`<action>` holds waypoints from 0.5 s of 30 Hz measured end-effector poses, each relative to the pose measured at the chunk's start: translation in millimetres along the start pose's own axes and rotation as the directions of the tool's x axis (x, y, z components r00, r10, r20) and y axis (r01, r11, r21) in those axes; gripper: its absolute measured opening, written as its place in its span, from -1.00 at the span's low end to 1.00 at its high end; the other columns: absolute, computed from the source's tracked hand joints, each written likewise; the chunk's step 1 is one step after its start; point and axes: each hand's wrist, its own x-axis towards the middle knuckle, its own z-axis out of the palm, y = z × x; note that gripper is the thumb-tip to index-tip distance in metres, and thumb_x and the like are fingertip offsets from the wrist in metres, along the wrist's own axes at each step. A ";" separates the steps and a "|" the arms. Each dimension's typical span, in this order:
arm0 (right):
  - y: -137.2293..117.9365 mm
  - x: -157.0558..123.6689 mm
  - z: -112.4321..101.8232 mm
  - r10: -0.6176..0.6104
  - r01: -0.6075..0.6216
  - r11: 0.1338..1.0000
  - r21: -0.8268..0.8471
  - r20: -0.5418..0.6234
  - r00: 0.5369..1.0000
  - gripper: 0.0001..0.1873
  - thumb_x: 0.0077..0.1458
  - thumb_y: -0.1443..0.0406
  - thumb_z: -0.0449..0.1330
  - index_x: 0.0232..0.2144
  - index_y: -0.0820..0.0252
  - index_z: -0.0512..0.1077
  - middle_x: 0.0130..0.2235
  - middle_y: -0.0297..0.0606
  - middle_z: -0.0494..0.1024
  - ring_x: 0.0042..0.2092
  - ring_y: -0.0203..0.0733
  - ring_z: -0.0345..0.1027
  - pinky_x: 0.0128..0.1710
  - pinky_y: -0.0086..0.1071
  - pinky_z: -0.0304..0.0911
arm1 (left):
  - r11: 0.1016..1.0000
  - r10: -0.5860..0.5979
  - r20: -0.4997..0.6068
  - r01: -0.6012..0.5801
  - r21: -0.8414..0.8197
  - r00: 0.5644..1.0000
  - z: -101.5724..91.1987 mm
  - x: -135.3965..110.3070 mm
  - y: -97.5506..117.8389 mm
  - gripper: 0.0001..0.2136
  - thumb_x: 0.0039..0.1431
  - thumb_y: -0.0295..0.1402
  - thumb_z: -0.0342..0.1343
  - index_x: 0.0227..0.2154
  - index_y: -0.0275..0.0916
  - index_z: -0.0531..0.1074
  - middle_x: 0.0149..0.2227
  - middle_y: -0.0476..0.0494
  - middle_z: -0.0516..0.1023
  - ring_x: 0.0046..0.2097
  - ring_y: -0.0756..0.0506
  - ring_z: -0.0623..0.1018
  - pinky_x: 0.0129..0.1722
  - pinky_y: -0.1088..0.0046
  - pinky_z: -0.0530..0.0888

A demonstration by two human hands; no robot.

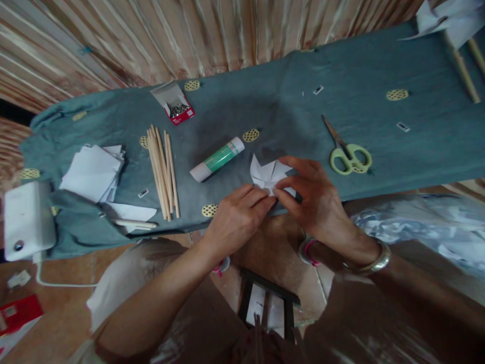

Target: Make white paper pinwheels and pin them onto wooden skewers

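Observation:
A small white paper pinwheel (265, 173) with pointed, folded blades is held at the front edge of the cloth-covered table. My left hand (238, 215) is closed on its lower left side, fingers pressed together near the centre. From the right, my right hand (312, 194) pinches the paper near the middle with thumb and forefinger, its other fingers bent over the blades. The fingertips hide the pinwheel's centre. A glue stick (220, 158) with a green label lies to the left of the pinwheel. Green-handled scissors (349, 155) rest on the right.
Several wooden sticks (161, 172) lie left of the glue stick, beside stacked white paper (93, 172). An open red-and-white box (176, 106) holds small metal pieces. A white device (28, 220) with a cable sits far left. Finished pinwheels on sticks (452, 25) lie far right.

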 end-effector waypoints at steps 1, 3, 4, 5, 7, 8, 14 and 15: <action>0.0 -0.1 0.2 -0.003 0.003 1.000 0.000 -0.001 1.000 -0.91 0.17 0.35 0.18 -0.39 0.16 0.47 0.07 -0.02 0.50 0.09 0.09 0.34 0.06 0.07 0.35 | 1.000 -0.006 -0.003 0.006 -0.006 1.000 0.6 0.0 -0.2 -0.82 0.33 -0.46 0.00 -0.12 -0.39 0.46 -0.22 -0.20 0.57 -0.20 -0.09 0.51 -0.21 0.38 0.55; 0.0 -0.3 0.4 0.001 -0.001 1.000 0.006 -0.009 1.000 -0.96 0.15 0.34 0.20 -0.36 0.16 0.46 0.07 -0.03 0.51 0.10 0.08 0.34 0.07 0.06 0.34 | 1.000 -0.015 -0.010 0.015 -0.015 1.000 1.6 -0.1 -0.4 -0.82 0.33 -0.45 0.00 -0.13 -0.39 0.47 -0.23 -0.20 0.57 -0.20 -0.09 0.50 -0.21 0.37 0.55; 0.0 -0.3 0.5 0.007 -0.007 1.000 0.010 -0.013 1.000 -0.98 0.15 0.34 0.21 -0.35 0.15 0.46 0.07 -0.04 0.51 0.10 0.08 0.35 0.07 0.05 0.34 | 1.000 -0.018 -0.012 0.018 -0.018 1.000 2.0 -0.2 -0.5 -0.82 0.34 -0.45 0.00 -0.13 -0.39 0.47 -0.23 -0.20 0.57 -0.20 -0.09 0.50 -0.22 0.37 0.54; -0.2 -0.3 0.6 0.015 -0.014 1.000 0.013 -0.014 1.000 -0.99 0.14 0.33 0.22 -0.34 0.13 0.45 0.07 -0.05 0.51 0.10 0.08 0.35 0.08 0.05 0.34 | 0.999 -0.022 -0.013 0.022 -0.024 1.000 2.3 -0.2 -0.6 -0.82 0.34 -0.45 -0.01 -0.13 -0.39 0.47 -0.23 -0.21 0.57 -0.21 -0.09 0.50 -0.22 0.37 0.54; -0.6 -0.3 0.7 0.025 -0.025 1.000 0.010 -0.017 1.000 -0.99 0.14 0.32 0.21 -0.33 0.11 0.45 0.06 -0.07 0.52 0.09 0.08 0.35 0.07 0.05 0.34 | 0.999 -0.031 -0.009 0.031 -0.040 0.999 2.8 -0.1 -0.8 -0.81 0.34 -0.46 -0.01 -0.13 -0.38 0.47 -0.23 -0.21 0.57 -0.20 -0.09 0.50 -0.22 0.36 0.54; -0.8 -0.2 0.7 0.023 -0.023 1.000 0.010 -0.023 0.999 -0.99 0.15 0.32 0.21 -0.34 0.12 0.44 0.05 -0.07 0.52 0.08 0.08 0.36 0.06 0.05 0.34 | 0.998 -0.036 -0.009 0.035 -0.050 0.999 3.0 -0.1 -1.1 -0.81 0.34 -0.46 -0.01 -0.13 -0.37 0.47 -0.23 -0.21 0.57 -0.20 -0.09 0.50 -0.21 0.36 0.54; -2.2 -0.8 -0.7 0.031 -0.031 0.999 0.009 0.001 1.000 -0.96 0.16 0.33 0.18 -0.35 0.08 0.43 0.06 -0.12 0.50 0.09 0.07 0.34 0.06 0.06 0.35 | 0.992 -0.063 -0.010 0.062 -0.113 0.998 4.1 0.7 -2.4 -0.81 0.34 -0.45 -0.01 -0.14 -0.36 0.49 -0.24 -0.19 0.58 -0.19 -0.09 0.49 -0.21 0.36 0.53; -2.2 -1.0 -1.0 0.037 -0.037 0.999 0.016 0.011 0.999 -0.94 0.17 0.32 0.17 -0.35 0.06 0.43 0.07 -0.14 0.49 0.10 0.08 0.33 0.07 0.08 0.34 | 0.990 -0.070 -0.007 0.068 -0.121 0.998 4.1 0.8 -2.5 -0.81 0.34 -0.44 -0.02 -0.15 -0.35 0.49 -0.24 -0.19 0.58 -0.19 -0.09 0.49 -0.20 0.36 0.53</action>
